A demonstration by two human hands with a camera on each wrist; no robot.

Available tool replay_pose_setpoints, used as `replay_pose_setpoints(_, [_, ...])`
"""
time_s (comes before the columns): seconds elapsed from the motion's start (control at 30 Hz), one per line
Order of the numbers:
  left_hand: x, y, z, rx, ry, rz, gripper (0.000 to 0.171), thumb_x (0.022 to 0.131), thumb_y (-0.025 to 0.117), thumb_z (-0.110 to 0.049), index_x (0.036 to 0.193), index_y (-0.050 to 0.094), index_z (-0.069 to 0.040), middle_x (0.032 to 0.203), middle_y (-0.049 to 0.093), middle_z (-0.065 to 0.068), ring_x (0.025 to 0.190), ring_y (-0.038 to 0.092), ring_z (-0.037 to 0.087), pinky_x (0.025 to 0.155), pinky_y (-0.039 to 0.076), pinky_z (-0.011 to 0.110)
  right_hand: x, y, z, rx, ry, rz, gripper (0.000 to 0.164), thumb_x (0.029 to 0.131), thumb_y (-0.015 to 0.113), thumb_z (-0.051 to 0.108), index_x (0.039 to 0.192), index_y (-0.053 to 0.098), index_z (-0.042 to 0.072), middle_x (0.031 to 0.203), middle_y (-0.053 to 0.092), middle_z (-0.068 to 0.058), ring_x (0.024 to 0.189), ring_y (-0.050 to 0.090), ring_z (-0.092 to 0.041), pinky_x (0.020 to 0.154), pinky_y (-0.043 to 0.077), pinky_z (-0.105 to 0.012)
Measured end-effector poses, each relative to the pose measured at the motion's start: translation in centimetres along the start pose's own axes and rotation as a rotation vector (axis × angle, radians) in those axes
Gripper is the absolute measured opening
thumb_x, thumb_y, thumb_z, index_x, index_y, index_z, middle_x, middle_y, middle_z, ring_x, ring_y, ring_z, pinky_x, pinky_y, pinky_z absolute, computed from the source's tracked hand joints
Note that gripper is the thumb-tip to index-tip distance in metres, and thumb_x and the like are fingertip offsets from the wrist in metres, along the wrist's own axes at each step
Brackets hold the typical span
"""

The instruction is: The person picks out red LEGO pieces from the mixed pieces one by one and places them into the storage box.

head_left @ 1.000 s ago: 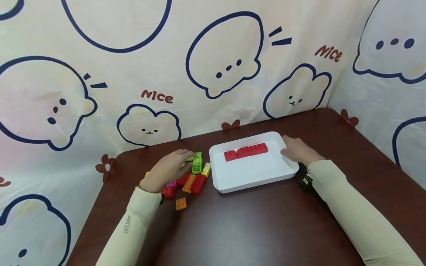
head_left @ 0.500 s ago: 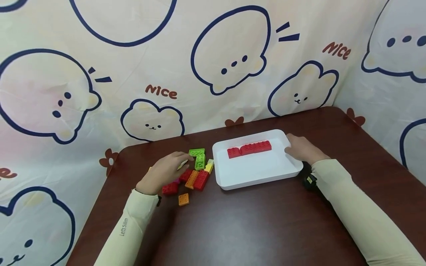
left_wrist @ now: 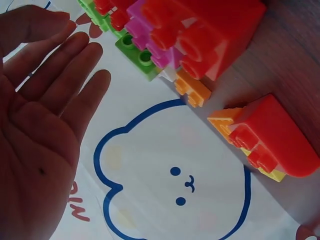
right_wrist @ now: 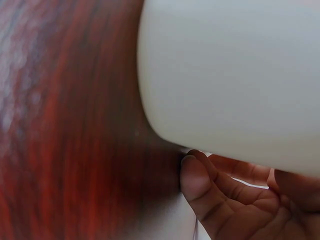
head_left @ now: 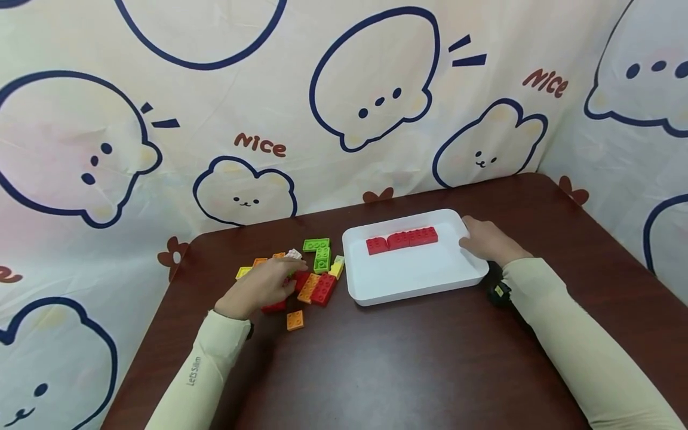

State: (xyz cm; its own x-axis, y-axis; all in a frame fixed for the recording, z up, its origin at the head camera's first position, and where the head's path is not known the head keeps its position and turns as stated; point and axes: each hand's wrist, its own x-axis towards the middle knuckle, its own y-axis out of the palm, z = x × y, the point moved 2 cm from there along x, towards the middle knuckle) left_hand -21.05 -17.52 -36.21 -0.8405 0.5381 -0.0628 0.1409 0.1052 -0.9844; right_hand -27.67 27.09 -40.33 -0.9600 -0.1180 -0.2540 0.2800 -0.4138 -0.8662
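Note:
My left hand point(head_left: 259, 285) hovers palm down over a loose pile of toy building bricks. In the left wrist view that same hand point(left_wrist: 45, 120) has its fingers extended and holds nothing, with a large red brick point(left_wrist: 230, 37), a pink brick point(left_wrist: 150, 35) and a green brick point(left_wrist: 136, 56) nearby. My right hand point(head_left: 489, 240) grips the right end of a shallow white tray point(head_left: 419, 275), thumb over the rim. From the right wrist, its curled fingers point(right_wrist: 195, 177) show against the tray's edge. Inside the tray, a row of red bricks point(head_left: 399, 241) lies along the far side.
Between the pile and the tray lie green bricks point(head_left: 322, 260), a yellow brick point(head_left: 337, 267), an orange brick point(head_left: 308, 288) and a red brick point(head_left: 323, 289). A small orange brick point(head_left: 295, 321) sits nearer on the brown table point(head_left: 408, 364). A patterned curtain point(head_left: 365, 173) borders the back.
My left hand has drawn back from the green bricks, left and toward me, uncovering them and a white brick behind. My right hand keeps its hold on the tray.

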Motion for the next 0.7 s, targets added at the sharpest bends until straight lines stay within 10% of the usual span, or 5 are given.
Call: replay_pose_setpoints(0.7, [0.0, 1.1, -0.2, -0.006, -0.021, 0.113, 0.058, 0.075, 0.075, -0.009, 0.129, 0.055, -0.018, 0.123, 0.058, 0.001, 0.111, 0.053, 0.019, 0.090, 0.046, 0.037, -0.4, 0.1, 0.0, 0.003, -0.008, -0.005, 0.067, 0.093, 0.052, 0.022, 0.142, 0.017, -0.005, 0.140, 0.028, -0.031, 0.119, 0.036, -0.043, 0.096, 0.033, -0.060])
